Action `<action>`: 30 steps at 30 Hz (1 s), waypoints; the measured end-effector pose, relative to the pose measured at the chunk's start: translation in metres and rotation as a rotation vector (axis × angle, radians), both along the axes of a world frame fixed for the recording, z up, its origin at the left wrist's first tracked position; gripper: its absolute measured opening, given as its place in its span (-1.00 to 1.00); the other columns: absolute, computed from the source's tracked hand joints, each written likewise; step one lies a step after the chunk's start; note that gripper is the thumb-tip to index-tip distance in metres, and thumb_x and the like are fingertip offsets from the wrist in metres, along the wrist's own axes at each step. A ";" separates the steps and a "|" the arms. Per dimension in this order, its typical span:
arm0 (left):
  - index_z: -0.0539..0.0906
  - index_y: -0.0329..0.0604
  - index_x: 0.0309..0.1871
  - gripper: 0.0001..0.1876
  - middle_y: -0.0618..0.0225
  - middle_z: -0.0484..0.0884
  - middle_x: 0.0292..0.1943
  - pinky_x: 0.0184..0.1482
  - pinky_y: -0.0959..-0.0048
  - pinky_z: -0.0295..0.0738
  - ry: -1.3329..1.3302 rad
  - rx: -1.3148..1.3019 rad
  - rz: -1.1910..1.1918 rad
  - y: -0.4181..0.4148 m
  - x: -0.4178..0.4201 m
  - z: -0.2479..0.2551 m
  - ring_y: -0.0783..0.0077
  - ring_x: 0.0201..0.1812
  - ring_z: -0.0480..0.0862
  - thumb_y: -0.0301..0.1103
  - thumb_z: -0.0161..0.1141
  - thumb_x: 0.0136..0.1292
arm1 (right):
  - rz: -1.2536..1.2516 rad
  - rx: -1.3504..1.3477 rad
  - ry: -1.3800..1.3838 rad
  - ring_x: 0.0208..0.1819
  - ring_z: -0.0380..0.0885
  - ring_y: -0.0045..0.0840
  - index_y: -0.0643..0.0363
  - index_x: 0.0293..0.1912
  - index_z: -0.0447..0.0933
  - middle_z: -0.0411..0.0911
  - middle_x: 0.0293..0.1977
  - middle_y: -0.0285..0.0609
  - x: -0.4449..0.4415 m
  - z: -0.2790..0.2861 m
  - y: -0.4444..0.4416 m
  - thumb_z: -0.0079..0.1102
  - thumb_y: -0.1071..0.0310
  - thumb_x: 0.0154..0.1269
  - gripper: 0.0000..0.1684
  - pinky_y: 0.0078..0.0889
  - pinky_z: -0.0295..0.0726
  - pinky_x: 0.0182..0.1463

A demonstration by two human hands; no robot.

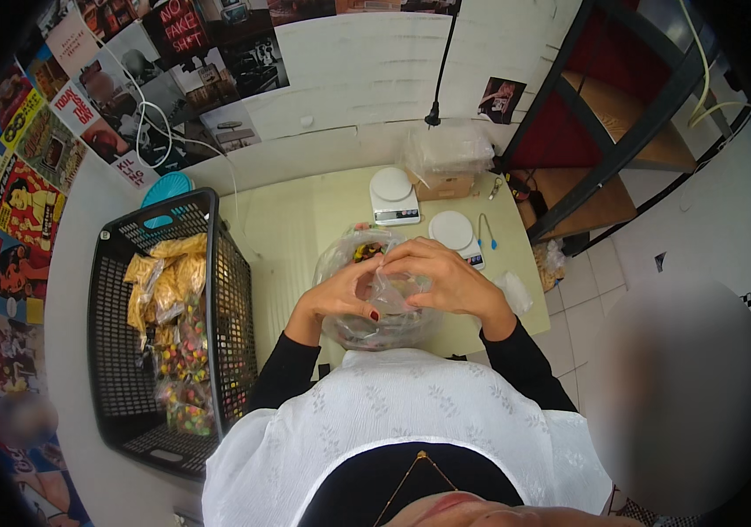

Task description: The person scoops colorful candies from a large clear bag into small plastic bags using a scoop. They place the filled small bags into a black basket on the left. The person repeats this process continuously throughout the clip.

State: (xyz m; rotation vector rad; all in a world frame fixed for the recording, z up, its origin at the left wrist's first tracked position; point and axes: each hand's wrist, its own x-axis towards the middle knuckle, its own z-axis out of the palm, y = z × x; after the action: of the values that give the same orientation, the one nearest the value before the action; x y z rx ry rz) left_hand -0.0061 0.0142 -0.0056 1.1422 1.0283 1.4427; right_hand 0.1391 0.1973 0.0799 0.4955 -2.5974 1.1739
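Note:
My left hand [341,295] and my right hand [448,275] meet over the table, their fingertips pinching the upper edge of a small clear plastic bag [389,295]. Its contents, if any, cannot be made out. Directly beneath my hands sits a large clear plastic bag [342,332], bulging and partly hidden by them. Some multicoloured candies [367,251] show inside its opening, dark, yellow and red. Beyond my right hand is a white digital kitchen scale [451,229], with blue-tipped metal tongs [486,232] beside it.
A black plastic crate [217,263] at left holds yellow snack packets [168,283] and bagged coloured candies [184,356]. Toward the wall are another scale [391,186] and a cardboard box [445,186] topped with plastic bags [448,151]. More clear plastic [514,292] lies near the table's right edge.

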 end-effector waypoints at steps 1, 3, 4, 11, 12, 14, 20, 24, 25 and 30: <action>0.34 -0.23 0.40 -0.05 0.25 0.39 0.29 0.31 0.31 0.34 0.120 0.027 -0.021 0.001 -0.002 0.000 0.32 0.31 0.40 -0.27 0.61 -0.09 | 0.028 0.000 0.003 0.05 0.49 -0.31 0.17 -0.02 0.62 0.55 -0.03 -0.20 -0.001 0.000 -0.002 0.47 0.58 -0.28 -0.35 -0.27 0.47 0.15; 0.37 -0.23 0.37 -0.05 0.25 0.42 0.26 0.32 0.30 0.30 0.217 0.035 -0.086 0.003 -0.001 -0.001 0.31 0.31 0.40 -0.24 0.64 -0.13 | 0.086 0.001 0.011 0.07 0.48 -0.31 0.16 -0.02 0.62 0.53 -0.01 -0.18 -0.002 0.001 -0.006 0.48 0.56 -0.29 -0.34 -0.25 0.45 0.17; 0.39 -0.23 0.36 -0.06 0.25 0.44 0.25 0.33 0.30 0.28 0.194 0.015 -0.130 0.004 0.002 -0.001 0.30 0.31 0.41 -0.23 0.64 -0.14 | 0.095 0.010 0.005 0.07 0.48 -0.31 0.16 -0.01 0.62 0.52 0.00 -0.17 -0.003 0.002 -0.007 0.48 0.56 -0.27 -0.35 -0.25 0.45 0.17; 0.44 -0.18 0.31 -0.07 0.26 0.53 0.15 0.29 0.27 0.35 0.195 -0.097 0.114 0.011 0.021 0.005 0.26 0.20 0.53 -0.31 0.66 -0.24 | -0.120 -0.124 -0.032 0.03 0.51 -0.38 0.18 -0.01 0.60 0.48 0.02 -0.15 0.002 0.001 -0.003 0.39 0.55 0.00 -0.53 -0.36 0.50 0.11; 0.43 -0.18 0.30 -0.10 0.28 0.54 0.12 0.29 0.30 0.35 0.155 -0.052 0.180 0.011 0.021 0.004 0.29 0.19 0.53 -0.33 0.64 -0.20 | -0.189 -0.123 0.011 0.02 0.51 -0.41 0.20 -0.01 0.59 0.48 0.01 -0.15 0.002 -0.001 0.000 0.36 0.55 0.06 -0.57 -0.39 0.51 0.10; 0.42 -0.18 0.29 -0.16 0.33 0.56 0.07 0.28 0.34 0.35 0.076 0.038 0.313 0.011 0.021 0.001 0.35 0.18 0.53 -0.38 0.60 -0.13 | -0.289 -0.316 -0.044 0.01 0.52 -0.47 0.22 0.03 0.55 0.48 0.01 -0.17 0.003 -0.012 0.006 0.27 0.52 0.20 -0.64 -0.41 0.52 0.08; 0.36 -0.10 0.30 -0.13 0.34 0.55 -0.06 0.30 0.22 0.38 -0.409 0.315 0.591 0.018 0.022 0.006 0.27 0.16 0.54 -0.43 0.60 -0.13 | -0.249 -0.820 -0.456 0.00 0.55 -0.51 0.19 0.25 0.30 0.48 0.01 -0.21 -0.006 -0.076 0.006 0.09 0.42 0.43 -0.56 -0.43 0.56 0.05; 0.29 -0.06 0.31 -0.11 0.35 0.50 -0.07 0.40 0.03 0.34 -0.370 0.349 0.625 0.023 0.025 0.018 0.13 0.25 0.47 -0.33 0.59 -0.10 | -0.141 -1.375 -0.695 -0.03 0.60 -0.49 0.17 0.29 0.22 0.51 -0.03 -0.21 -0.010 -0.096 -0.014 0.13 0.40 0.43 -0.48 -0.47 0.59 -0.02; 0.30 -0.06 0.30 -0.12 0.35 0.50 -0.07 0.40 0.03 0.34 -0.348 0.345 0.625 0.023 0.026 0.019 0.13 0.25 0.47 -0.34 0.60 -0.10 | -0.114 -1.401 -0.658 -0.06 0.60 -0.51 0.18 0.29 0.22 0.51 -0.05 -0.23 -0.012 -0.099 -0.016 0.16 0.39 0.42 -0.47 -0.49 0.59 -0.04; 0.37 -0.07 0.20 -0.19 0.38 0.51 -0.06 0.35 0.12 0.39 -0.259 0.336 0.659 0.023 0.028 0.012 0.25 0.18 0.53 -0.39 0.62 -0.14 | -0.117 -1.306 -0.567 -0.08 0.58 -0.51 0.20 0.26 0.27 0.55 -0.09 -0.17 -0.020 -0.126 -0.011 0.26 0.42 0.34 -0.44 -0.45 0.58 -0.06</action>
State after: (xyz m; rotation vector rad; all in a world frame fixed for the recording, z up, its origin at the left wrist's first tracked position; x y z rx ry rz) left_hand 0.0223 0.0368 0.0061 0.8338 1.0476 2.2897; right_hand 0.1195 0.1862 -0.0460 -0.3122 -1.5004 2.7758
